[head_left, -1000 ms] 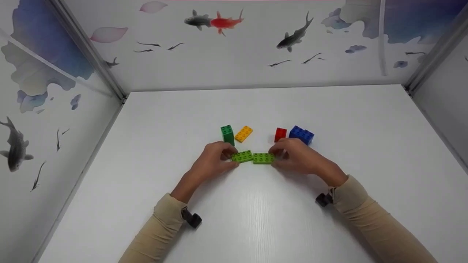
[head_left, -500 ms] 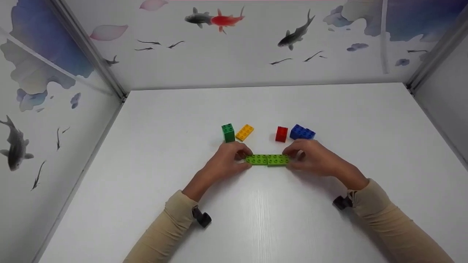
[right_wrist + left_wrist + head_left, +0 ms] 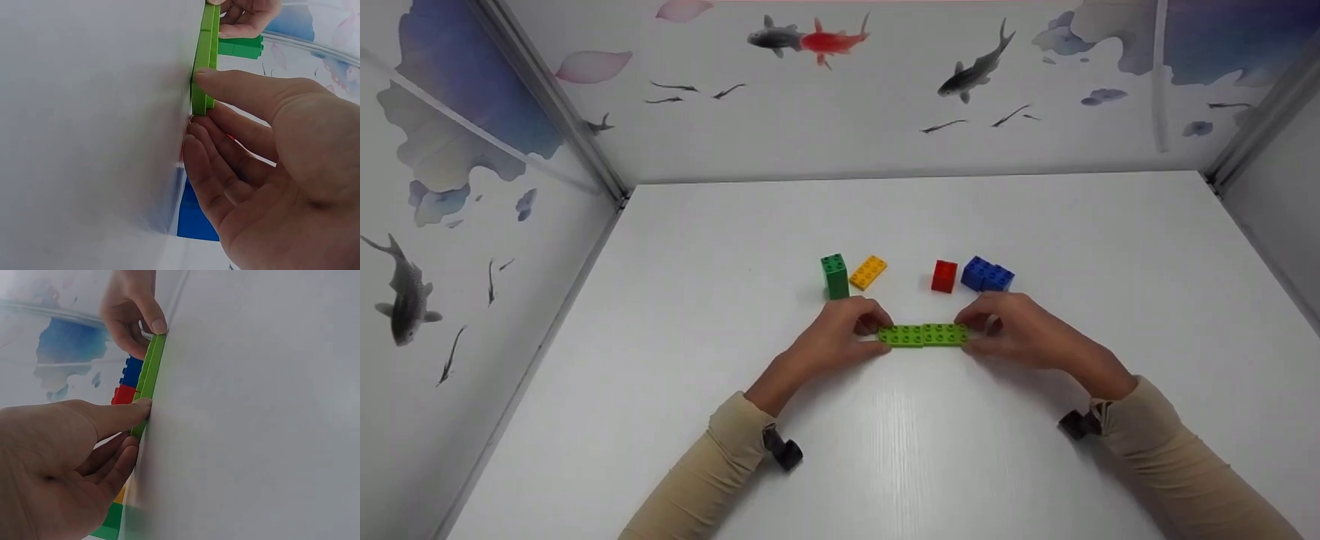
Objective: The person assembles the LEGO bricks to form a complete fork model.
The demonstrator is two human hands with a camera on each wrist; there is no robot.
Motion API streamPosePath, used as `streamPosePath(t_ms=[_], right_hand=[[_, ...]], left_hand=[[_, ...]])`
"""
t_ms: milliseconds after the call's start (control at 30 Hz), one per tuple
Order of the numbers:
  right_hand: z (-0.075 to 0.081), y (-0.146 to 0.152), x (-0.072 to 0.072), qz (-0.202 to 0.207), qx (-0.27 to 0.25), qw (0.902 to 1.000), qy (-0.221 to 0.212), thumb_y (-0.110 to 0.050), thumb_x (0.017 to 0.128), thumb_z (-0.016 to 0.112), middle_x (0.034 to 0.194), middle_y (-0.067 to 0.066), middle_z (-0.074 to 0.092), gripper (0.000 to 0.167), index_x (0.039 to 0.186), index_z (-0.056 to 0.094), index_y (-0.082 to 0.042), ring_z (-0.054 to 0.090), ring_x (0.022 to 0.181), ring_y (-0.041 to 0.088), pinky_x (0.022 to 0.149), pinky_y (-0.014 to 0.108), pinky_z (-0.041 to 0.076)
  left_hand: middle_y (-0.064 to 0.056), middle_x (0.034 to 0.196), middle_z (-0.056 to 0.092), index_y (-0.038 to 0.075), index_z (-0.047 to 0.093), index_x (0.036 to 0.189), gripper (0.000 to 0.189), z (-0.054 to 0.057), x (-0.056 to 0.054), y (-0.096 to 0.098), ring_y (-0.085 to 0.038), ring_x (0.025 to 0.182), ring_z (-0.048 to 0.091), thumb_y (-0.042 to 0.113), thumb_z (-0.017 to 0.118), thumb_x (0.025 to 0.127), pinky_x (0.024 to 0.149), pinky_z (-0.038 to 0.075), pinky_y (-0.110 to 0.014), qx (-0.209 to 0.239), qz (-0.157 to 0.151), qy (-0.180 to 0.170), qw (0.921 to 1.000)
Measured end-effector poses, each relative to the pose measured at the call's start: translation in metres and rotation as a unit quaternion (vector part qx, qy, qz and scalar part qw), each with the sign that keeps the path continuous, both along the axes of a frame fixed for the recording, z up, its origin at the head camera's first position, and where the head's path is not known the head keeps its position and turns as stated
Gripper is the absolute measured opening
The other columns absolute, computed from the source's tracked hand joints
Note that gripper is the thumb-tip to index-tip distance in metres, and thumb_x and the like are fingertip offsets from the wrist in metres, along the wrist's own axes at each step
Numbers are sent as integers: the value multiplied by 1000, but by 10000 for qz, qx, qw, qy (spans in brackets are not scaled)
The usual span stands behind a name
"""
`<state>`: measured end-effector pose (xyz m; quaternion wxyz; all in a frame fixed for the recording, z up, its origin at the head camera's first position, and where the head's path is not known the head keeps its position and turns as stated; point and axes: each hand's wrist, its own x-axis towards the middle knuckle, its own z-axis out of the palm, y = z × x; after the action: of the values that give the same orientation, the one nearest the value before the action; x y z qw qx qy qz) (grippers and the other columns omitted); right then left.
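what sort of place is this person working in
Probably a small walled booth or workstation rather than an open room: a white tabletop boxed in by a fish-printed back wall and side walls, with a metal strip along the left corner.

On the white table [image 3: 915, 450], our left hand [image 3: 840, 332] and right hand [image 3: 1016, 332] pinch the outer ends of two light green toy bricks [image 3: 903, 336] touching in a row, and past them we see a tall green brick [image 3: 835, 277], a yellow brick [image 3: 868, 271], a red brick [image 3: 944, 277] and blue bricks [image 3: 987, 275].
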<state>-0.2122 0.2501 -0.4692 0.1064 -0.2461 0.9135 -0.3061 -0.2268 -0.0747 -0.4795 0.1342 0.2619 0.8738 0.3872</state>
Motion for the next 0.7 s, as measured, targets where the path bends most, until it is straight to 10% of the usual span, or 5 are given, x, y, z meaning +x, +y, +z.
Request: streamPosePath(t_ms=[700], right_hand=[[-2, 2, 0, -26, -20, 9998, -202, -11, 93, 84, 118, 4, 77, 35, 128, 77, -10, 72, 106, 20, 98, 46, 64]], left_hand=[[3, 116, 73, 14, 76, 120, 28, -8, 0, -1, -14, 103, 67, 15, 86, 94, 97, 60, -29, 316, 63, -143, 9994]])
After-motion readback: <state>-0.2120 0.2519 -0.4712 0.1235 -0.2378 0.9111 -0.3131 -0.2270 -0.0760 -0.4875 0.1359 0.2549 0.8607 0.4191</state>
